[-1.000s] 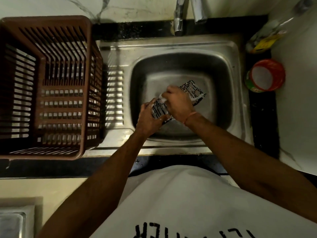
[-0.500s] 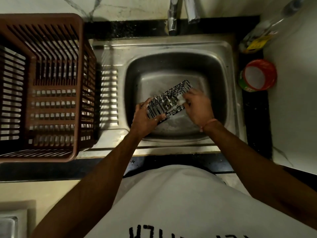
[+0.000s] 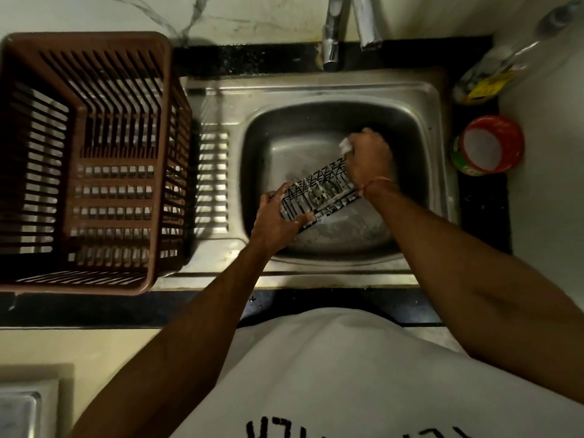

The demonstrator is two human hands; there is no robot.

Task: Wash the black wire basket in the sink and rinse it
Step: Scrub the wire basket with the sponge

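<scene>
at the lower left corner of the frame sits the edge of a steel tray (image 3: 19,412), only partly in view. above it, filling the left side of the frame, a brown slatted plastic crate (image 3: 104,159) stands on the steel drainboard beside the sink (image 3: 316,90), its open top facing the camera. along the bottom of the frame runs the dark edge of the table (image 3: 94,308), with the person's white shirt (image 3: 363,374) just below centre. the left hand (image 3: 278,216) reaches into the basin at mid-frame and its grip is curled round the near-left end of the black wire basket (image 3: 319,192), thumb laid along the lower rim and fingers wrapped over the upper side. the basket lies tilted in the lower middle of the basin, slanting up toward the right, held off the sink floor and streaked with white suds. at its upper right end the right hand (image 3: 369,159) is bunched, its grip pinching a small pale scrub pad (image 3: 345,145) that shows above the knuckles; an orange thread circles that wrist. two chrome taps (image 3: 331,33) hang over the back rim at the top centre. at the upper right a clear bottle with a yellow label (image 3: 486,77) lies on the dark ledge, and just below it stands a red tub (image 3: 488,145) with a white inside.
</scene>
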